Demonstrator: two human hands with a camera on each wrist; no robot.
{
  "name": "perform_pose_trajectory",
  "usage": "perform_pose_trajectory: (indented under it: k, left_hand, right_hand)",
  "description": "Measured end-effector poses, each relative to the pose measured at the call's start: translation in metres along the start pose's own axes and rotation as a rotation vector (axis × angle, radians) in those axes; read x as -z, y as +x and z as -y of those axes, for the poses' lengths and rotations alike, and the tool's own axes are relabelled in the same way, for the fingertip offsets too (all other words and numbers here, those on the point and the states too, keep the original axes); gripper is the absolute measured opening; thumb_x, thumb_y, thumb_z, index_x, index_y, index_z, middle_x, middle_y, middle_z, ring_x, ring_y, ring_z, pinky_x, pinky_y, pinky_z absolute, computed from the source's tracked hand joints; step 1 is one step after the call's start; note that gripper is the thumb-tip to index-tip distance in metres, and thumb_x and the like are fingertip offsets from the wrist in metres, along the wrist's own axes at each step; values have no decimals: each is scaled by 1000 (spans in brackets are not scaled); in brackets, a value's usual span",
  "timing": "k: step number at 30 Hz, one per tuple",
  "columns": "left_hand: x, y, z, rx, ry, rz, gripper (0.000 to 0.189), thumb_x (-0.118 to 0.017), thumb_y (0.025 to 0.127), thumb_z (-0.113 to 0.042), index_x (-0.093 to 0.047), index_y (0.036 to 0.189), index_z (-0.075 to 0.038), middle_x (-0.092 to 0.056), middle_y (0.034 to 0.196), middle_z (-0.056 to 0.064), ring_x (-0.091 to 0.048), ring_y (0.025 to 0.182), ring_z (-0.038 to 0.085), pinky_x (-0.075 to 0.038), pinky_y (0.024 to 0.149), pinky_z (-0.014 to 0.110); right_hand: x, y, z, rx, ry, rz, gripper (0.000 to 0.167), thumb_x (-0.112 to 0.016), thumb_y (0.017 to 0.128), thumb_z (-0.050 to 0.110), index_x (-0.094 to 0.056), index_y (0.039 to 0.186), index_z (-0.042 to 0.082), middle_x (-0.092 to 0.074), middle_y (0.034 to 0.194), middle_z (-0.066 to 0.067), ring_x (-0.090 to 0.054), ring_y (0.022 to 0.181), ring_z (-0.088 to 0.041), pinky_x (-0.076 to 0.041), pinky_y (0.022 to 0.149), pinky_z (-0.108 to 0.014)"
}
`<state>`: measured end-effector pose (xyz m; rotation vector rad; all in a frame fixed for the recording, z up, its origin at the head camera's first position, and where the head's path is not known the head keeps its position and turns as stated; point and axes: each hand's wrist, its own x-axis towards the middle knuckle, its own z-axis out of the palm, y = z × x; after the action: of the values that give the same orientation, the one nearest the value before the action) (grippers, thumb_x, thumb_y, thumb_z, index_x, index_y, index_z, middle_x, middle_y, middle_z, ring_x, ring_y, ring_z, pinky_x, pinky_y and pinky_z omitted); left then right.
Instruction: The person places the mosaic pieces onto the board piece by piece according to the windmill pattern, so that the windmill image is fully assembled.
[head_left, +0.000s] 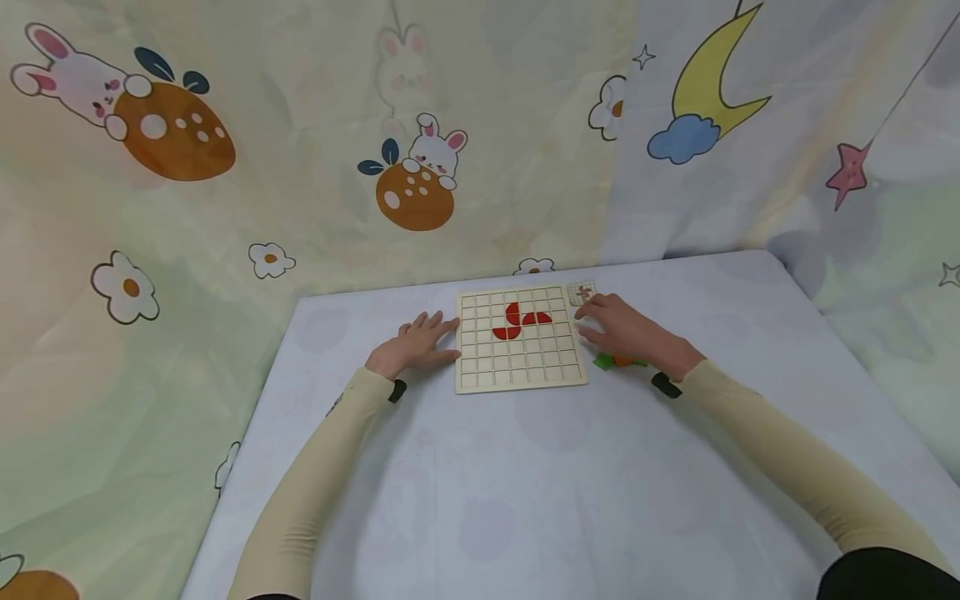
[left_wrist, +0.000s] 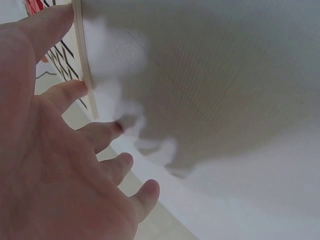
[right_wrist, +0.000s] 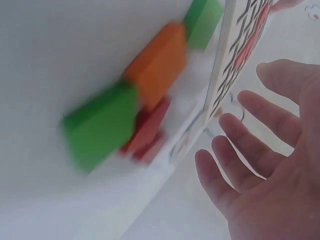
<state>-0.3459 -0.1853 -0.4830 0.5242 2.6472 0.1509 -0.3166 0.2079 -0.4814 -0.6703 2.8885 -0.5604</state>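
Note:
A square wooden grid board (head_left: 480,367) lies on the table with several red rounded pieces (head_left: 507,333) on its squares. My left hand (head_left: 414,348) is at the board's left side; in the left wrist view its thumb and forefinger touch the edge, the other fingers spread. Just beyond the right edge is my right hand (head_left: 626,332), fingers loosely extended and holding nothing in the right wrist view. Below and beside it lie a green block (right_wrist: 102,127), an orange block (right_wrist: 159,62), another green block (right_wrist: 204,22) and red blocks (right_wrist: 150,125), partly hidden by the hand in the head view.
A small card (head_left: 581,292) with a printed grid and a reddish pattern lies by the board's upper right corner. The white-covered table (head_left: 495,483) reaches a patterned cloth backdrop (head_left: 315,167) at the back.

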Motion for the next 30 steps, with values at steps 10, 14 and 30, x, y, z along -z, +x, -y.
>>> perform_pose_trajectory:
  k: [10, 14, 30]
  left_hand:
    - [-2, 3, 3, -4, -16, 0, 77, -48, 99, -60, -18, 162, -29, -8, 170, 12, -1, 157, 40, -10, 123, 63]
    - [-2, 3, 4, -6, -20, 0, 77, -48, 99, -61, -18, 162, -29, -7, 171, 12, 0, 157, 40, -9, 123, 63]
    - [-2, 2, 4, -2, -24, -5, 77, -48, 99, -61, -18, 162, -30, -7, 171, 11, 0, 157, 39, -9, 124, 62]
  right_hand:
    - [20, -19, -33, -140, -23, -52, 30, -62, 97, 14, -65, 124, -1, -55, 135, -24, -46, 124, -42, -42, 107, -58]
    - [17, -23, -44, -152, 5, -47, 27, -61, 97, 14, -67, 119, -1, -57, 131, -26, -47, 120, -43, -42, 106, -59]
    - [10, -30, -44, -189, 6, -15, 27, -64, 95, 15, -68, 117, 0, -57, 129, -24, -46, 119, -43, -47, 101, -57]
